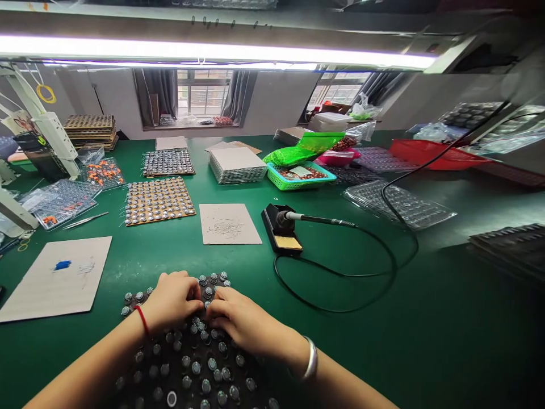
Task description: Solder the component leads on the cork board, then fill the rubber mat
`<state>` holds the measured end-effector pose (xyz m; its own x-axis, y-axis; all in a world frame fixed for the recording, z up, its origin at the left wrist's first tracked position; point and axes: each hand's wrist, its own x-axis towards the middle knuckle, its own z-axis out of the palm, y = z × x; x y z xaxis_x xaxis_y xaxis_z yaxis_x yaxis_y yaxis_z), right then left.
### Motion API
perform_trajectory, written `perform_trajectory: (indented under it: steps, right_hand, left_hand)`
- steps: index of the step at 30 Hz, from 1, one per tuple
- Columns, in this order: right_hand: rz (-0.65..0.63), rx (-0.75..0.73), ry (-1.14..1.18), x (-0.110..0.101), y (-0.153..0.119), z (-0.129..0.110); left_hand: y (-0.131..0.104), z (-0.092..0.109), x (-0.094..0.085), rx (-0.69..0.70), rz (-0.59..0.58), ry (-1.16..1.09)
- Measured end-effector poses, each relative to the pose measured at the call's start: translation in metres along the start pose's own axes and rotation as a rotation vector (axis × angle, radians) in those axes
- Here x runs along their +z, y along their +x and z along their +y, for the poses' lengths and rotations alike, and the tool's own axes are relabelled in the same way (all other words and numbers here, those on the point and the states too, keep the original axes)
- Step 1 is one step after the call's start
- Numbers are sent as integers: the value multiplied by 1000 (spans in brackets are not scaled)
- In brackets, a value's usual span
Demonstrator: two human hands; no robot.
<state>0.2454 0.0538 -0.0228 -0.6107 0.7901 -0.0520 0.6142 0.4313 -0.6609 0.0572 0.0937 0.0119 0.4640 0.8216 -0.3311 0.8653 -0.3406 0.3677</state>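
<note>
A dark board (170, 359) covered with small round metallic parts lies at the bottom centre of the head view. My left hand (176, 301) is over its upper part, fingers curled, thumb and fingertips pressed close together. Just to the right, my right hand (238, 318) is also curled, with its fingertips near one of the round parts (207, 292). The two hands almost meet, with a narrow gap between them. Whatever either hand pinches is too small or hidden to make out.
Beyond the hands are a card with thin wire bits (230, 224) and a soldering iron (315, 218) in its stand, its cable looping right. A card with blue pieces (80, 284) lies left. Farther back are filled boards (159, 200), stacked sheets (236, 165) and a green basket (298, 180).
</note>
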Motion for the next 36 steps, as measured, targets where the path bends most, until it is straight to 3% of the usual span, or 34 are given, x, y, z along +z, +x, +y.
perform_trajectory:
  steps: [7, 15, 23, 30, 36]
  right_hand:
    - [-5, 4, -42, 0, -2, -3]
    - [-34, 117, -36, -9, -17, -4]
    - [-22, 211, 40, -11, -16, 0]
    - [-22, 341, 90, -19, -16, 7]
    - [-10, 304, 82, -21, -15, 1]
  left_hand:
    - [-17, 12, 11, 62, -13, -18]
    - [-22, 24, 28, 63, 38, -38]
    - [-22, 24, 29, 49, 56, -61]
    - [-24, 11, 17, 26, 77, -109]
    - [-30, 6, 16, 52, 25, -113]
